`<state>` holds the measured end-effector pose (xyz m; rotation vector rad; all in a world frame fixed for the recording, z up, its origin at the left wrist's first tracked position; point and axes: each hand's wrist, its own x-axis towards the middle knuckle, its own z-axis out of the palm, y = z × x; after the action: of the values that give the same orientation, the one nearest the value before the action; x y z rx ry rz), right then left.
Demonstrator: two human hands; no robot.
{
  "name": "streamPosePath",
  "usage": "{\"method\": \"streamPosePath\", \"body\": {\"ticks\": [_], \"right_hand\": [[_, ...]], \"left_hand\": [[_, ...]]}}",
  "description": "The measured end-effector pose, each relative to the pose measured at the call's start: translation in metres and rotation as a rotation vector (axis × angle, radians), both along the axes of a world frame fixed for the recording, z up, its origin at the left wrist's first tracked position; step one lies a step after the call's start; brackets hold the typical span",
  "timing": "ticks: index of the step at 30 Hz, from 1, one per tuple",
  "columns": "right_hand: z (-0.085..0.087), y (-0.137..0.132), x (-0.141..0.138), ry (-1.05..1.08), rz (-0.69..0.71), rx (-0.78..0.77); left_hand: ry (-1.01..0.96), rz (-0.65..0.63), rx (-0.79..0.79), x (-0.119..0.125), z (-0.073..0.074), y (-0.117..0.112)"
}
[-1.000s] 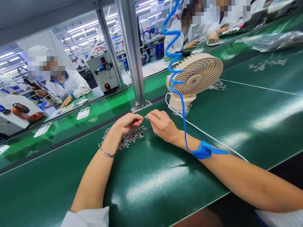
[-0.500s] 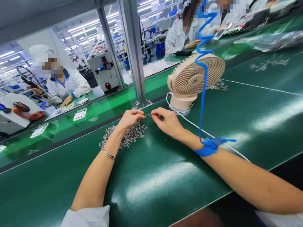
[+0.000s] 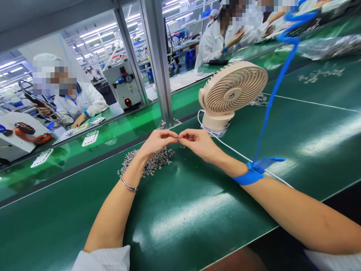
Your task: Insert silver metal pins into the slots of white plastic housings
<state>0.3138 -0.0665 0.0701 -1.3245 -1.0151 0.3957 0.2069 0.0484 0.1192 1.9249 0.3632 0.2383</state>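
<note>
The left hand (image 3: 156, 143) pinched a tiny metal part (image 3: 177, 139) near a loose pile (image 3: 154, 165), probably kept close for easy reach; the right hand (image 3: 199, 143) pinched the part's other side, seemingly to steady it. Far right, a clear plastic bag (image 3: 328, 47) held greyish contents, too blurred to name.

Two hands (image 3: 159, 143) (image 3: 199, 143) showing, one fan (image 3: 235, 90) standing
One bracelet (image 3: 128, 184), one blue wristband (image 3: 248, 176) being worn; one white cable (image 3: 237, 151) trailing; one heap of small metal parts (image 3: 156, 162) lying nearest, pieces proving too small for counting.
</note>
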Motion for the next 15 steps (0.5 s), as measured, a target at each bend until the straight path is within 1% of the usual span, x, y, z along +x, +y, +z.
{"method": "streamPosePath", "body": {"ticks": [3, 6, 9, 11, 13, 15], "right_hand": [[0.0043, -0.0013, -0.0021, 0.087, 0.022, -0.002], [0.008, -0.0033, -0.0021, 0.166, 0.094, -0.023], [0.0084, -0.0051, -0.0009, 0.157, 0.156, -0.057], [0.0071, -0.0063, -0.0013, 0.013, 0.137, -0.063], [0.006, -0.0079, -0.0034, -0.278, 0.064, -0.033], [0.0057, -0.0096, -0.0058, -0.623, -0.051, 0.032]], "left_hand": [[-0.002, -0.029, 0.018, -0.0007, 0.0008, 0.0], [-0.004, -0.02, 0.07, -0.0013, 0.001, -0.0008], [0.009, -0.003, 0.135, -0.0015, 0.002, -0.0036], [0.043, 0.012, 0.17, -0.0014, 0.0036, -0.0064], [0.096, 0.031, 0.18, -0.0014, 0.0051, -0.0085], [0.164, 0.046, 0.158, -0.0014, 0.0053, -0.0078]]}}
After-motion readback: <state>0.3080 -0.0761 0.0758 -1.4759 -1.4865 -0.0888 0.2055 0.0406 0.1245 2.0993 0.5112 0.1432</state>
